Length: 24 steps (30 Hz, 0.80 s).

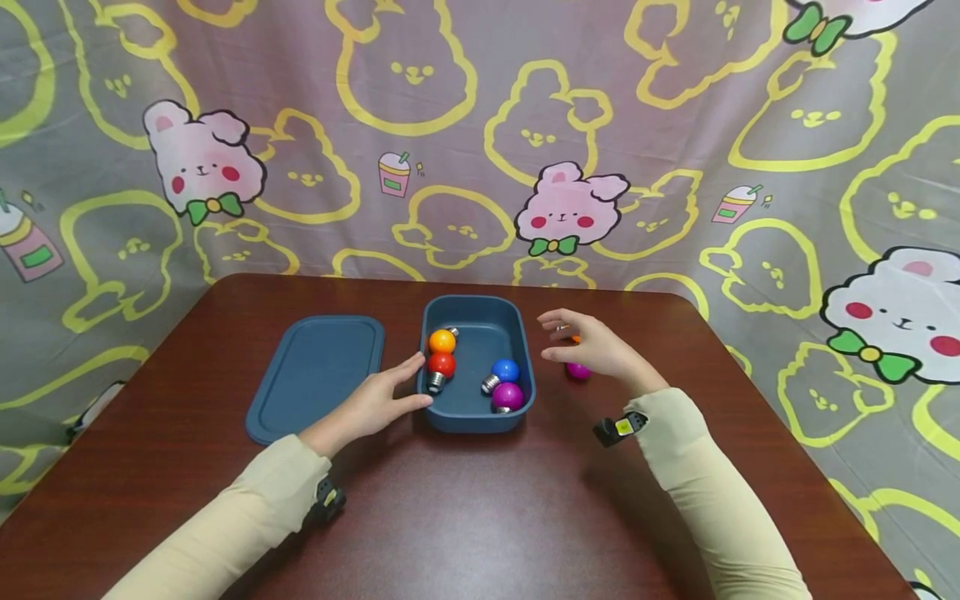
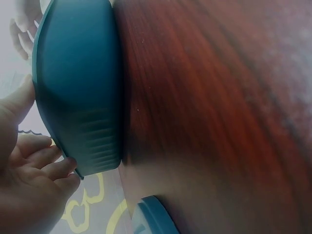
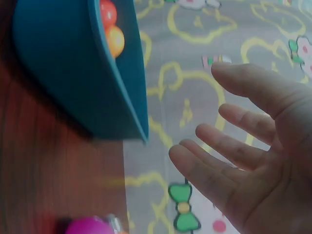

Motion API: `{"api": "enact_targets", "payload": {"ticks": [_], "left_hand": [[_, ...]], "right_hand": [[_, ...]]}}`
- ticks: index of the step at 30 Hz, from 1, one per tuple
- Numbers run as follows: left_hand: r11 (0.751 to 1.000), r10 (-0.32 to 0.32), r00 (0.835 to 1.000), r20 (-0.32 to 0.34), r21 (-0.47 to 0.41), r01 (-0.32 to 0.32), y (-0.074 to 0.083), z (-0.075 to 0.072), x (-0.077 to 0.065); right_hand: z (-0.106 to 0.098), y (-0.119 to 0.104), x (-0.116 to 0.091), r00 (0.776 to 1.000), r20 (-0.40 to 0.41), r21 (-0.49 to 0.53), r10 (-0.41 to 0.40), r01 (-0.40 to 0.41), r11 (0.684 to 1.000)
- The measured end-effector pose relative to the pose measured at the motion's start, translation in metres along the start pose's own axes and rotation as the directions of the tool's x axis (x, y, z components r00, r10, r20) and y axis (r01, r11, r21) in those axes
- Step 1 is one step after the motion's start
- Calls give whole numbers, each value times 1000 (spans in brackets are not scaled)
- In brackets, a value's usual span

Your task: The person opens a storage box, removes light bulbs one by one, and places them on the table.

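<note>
We find the loose magenta bulb (image 1: 577, 371) on the counter (image 1: 465, 517), outside the box (image 1: 476, 423) and to its right. It lies below the right hand (image 1: 596, 346), peeking out on the thumb side, with a gap between them in the right wrist view. That view shows its metal base (image 3: 114, 223) toward the curtain (image 1: 487, 50), so we judge its long axis points roughly away from the person. The right hand is clearly the nearer one. Its grip is apart, thumb and fingers spread and empty, fingertips toward the box. Just beyond the loose magenta bulb we glimpse a loose orange bulb (image 1: 575, 339), mostly hidden by that hand.

The box stands upright and uncovered. Inside, we see four bulbs: an orange bulb (image 1: 442, 341) and a red bulb (image 1: 442, 365) touching along the left wall, then a blue bulb (image 1: 506, 371) and a magenta bulb (image 1: 507, 396) in the near right corner.

Across the box, the left hand (image 1: 371, 406) touches the left rim; its grip is apart, thumb near, fingers farther along. Farther left, the lid (image 1: 318, 371) lies flat. Behind everything hangs the curtain, printed with rabbits.
</note>
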State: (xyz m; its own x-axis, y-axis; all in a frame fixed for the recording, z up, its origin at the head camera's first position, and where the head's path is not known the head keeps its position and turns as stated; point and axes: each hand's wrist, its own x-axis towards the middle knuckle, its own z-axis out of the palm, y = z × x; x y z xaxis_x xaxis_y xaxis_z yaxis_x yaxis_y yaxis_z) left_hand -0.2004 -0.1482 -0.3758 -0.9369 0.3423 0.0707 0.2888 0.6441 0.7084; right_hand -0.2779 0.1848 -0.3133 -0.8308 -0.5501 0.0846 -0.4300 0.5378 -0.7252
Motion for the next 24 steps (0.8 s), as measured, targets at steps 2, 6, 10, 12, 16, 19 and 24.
{"api": "enact_targets", "payload": {"ticks": [2,6,10,12,16,19,24], "left_hand": [[1000,-4,1000,1,-2,4,0,0,0],[1000,-7,1000,1,0,7,0,0,-1],[1000,-3,1000,0,2,3,1,0,0],[1000,-1,1000,-3,2,1,1,0,0],[1000,5,1000,-7,2,-5,1,0,0],[1000,6,1000,-5,0,-6,1,0,0],[1000,6,1000,-1,2,-5,0,1,0]], "right_hand": [[6,-5,1,999,32,14,-16,16,1000],[18,-10,5,995,95,29,-39,37,999],[30,-14,11,982,183,40,-39,32,999],[35,-16,14,973,230,31,-35,28,999],[44,-21,21,952,302,-5,-47,51,999],[49,-24,25,942,335,-39,-29,45,998],[55,-27,31,915,401,-87,41,-6,996]]}}
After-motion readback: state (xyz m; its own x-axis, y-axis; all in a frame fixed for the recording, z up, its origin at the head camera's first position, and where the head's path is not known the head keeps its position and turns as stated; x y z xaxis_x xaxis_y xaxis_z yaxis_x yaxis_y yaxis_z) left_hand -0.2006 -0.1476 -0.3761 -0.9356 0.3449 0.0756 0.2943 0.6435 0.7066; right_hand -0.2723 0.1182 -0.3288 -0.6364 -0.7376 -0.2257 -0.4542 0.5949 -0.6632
